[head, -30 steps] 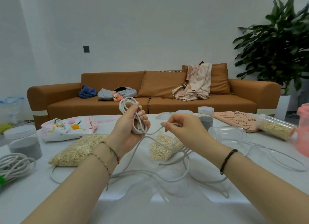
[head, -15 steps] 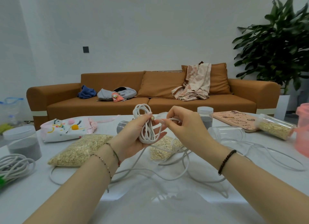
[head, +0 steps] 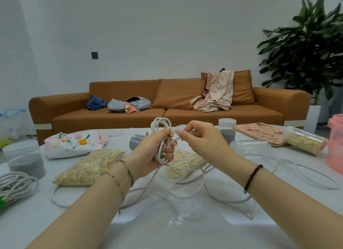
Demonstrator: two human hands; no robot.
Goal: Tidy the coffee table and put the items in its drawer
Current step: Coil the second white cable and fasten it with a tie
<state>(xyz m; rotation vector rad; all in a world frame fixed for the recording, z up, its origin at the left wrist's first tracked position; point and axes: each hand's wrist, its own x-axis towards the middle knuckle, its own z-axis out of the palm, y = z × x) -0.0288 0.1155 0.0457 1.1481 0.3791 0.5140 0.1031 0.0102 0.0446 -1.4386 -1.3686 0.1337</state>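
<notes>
Soft, even indoor light, rather dim, with a cool cast. The counter [head: 37,226] shows a pale glare patch at its near middle; shadows on it are faint. Wide-angle bending curves the frame edges.

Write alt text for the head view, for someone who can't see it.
The left hand grips a coil of white cable while the right hand pinches its loose strand, above a white table. More cable trails over the table among bags of oats, jars and a pouch; an orange sofa stands behind.

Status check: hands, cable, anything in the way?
Left hand grips white cable coil. Right hand pinches it close by. Rest trails loose across table, over oat bag.
</notes>
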